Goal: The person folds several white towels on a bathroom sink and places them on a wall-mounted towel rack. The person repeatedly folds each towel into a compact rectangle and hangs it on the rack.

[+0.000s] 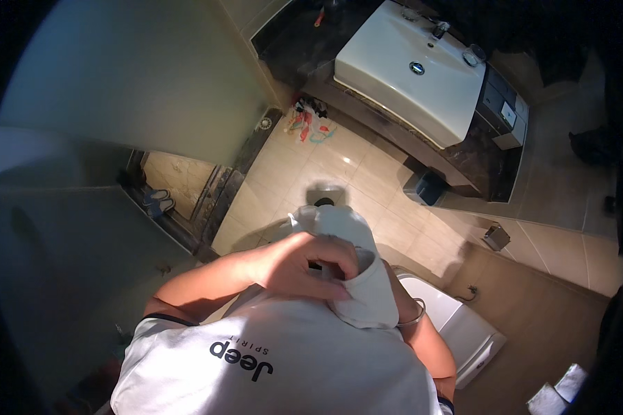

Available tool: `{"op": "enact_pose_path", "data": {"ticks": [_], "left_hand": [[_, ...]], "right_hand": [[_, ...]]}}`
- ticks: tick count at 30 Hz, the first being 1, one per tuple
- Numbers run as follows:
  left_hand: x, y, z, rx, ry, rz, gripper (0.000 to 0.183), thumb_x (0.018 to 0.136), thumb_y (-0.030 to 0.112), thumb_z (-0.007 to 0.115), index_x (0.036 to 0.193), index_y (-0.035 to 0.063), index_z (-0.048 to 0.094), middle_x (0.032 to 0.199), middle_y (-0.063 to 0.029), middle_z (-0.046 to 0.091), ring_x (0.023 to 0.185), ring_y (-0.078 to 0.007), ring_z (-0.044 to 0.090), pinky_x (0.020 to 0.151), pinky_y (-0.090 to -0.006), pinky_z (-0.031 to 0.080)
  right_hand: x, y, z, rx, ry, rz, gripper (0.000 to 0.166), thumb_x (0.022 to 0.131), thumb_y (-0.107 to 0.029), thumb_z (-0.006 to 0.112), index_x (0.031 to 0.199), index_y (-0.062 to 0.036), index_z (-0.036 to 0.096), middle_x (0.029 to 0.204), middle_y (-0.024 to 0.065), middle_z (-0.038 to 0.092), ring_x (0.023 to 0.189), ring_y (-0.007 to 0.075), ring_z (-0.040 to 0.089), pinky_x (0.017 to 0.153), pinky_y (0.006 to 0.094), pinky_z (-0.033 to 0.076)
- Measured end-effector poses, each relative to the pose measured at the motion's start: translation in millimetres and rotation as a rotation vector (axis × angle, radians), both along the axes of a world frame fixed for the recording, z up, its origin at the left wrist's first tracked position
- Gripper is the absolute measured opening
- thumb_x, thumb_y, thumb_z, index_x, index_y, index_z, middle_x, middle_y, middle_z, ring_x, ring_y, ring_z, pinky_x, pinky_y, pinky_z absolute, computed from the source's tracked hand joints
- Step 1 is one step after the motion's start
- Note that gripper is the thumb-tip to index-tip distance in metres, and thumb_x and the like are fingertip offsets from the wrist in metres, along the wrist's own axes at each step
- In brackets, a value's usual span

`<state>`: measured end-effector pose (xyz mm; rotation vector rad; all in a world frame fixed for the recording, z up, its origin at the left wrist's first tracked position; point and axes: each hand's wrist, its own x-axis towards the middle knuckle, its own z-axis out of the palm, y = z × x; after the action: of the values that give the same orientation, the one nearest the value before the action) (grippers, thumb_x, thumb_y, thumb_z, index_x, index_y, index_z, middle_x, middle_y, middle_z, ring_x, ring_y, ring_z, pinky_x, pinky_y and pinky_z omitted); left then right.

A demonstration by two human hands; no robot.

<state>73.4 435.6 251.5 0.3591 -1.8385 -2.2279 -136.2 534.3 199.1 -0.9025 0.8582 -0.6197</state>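
My left hand (311,267) reaches in from the left at chest height, its fingers and thumb bent around the edge of a white fabric item (371,301) with a curved opening. The fabric hangs in folds before the white shirt on my body. My right wrist (406,303), with a metal bangle, comes up on the right side; the hand itself is hidden behind the fabric, so its grip does not show. More white fabric (337,223) spreads just beyond my left hand.
A white washbasin (400,78) stands on a dark stone counter ahead. Below are a dark bin (430,188) and crumpled coloured items (309,124) on the tiled floor. A white toilet (446,316) is at the right, frosted glass (150,72) at the left, blue slippers (159,202) beyond it.
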Motion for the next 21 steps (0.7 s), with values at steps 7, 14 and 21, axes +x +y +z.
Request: {"op": "enact_pose_path", "data": {"ticks": [7,14,21], "left_hand": [[-2.4,26.1,-29.7,-0.117,-0.203,0.077,0.068,0.069,0.025,0.083,0.126,0.0043,0.053,0.124,-0.0178,0.057,0.115,-0.0311,0.056,0.096,-0.0391,0.044],[-18.5,42.2,-42.3,-0.209,-0.484,0.117,0.043,0.086,0.031,0.069,0.115,0.0001,0.061,0.114,-0.0184,0.064,0.107,-0.0265,0.060,0.090,-0.0358,0.047],[-13.4,53.9,-54.5,-0.030,-0.539,0.196,0.043,0.090,0.035,0.064,0.118,0.0017,0.061,0.107,-0.0145,0.066,0.100,-0.0223,0.060,0.089,-0.0332,0.046]], "right_hand": [[-11.8,31.8,19.4,-0.158,-0.046,-0.267,0.049,0.093,-0.030,0.057,0.132,-0.0002,0.048,0.124,0.0108,0.057,0.112,0.0212,0.056,0.094,0.0316,0.046],[-53.5,65.8,-16.1,0.238,-0.411,-0.543,0.062,0.096,-0.043,0.047,0.138,0.0017,0.040,0.134,0.0116,0.051,0.121,0.0221,0.050,0.101,0.0338,0.041],[-35.0,38.9,77.2,-0.374,0.531,-0.089,0.067,0.088,-0.031,0.067,0.138,0.0045,0.038,0.134,0.0125,0.051,0.122,0.0227,0.050,0.103,0.0361,0.039]]}}
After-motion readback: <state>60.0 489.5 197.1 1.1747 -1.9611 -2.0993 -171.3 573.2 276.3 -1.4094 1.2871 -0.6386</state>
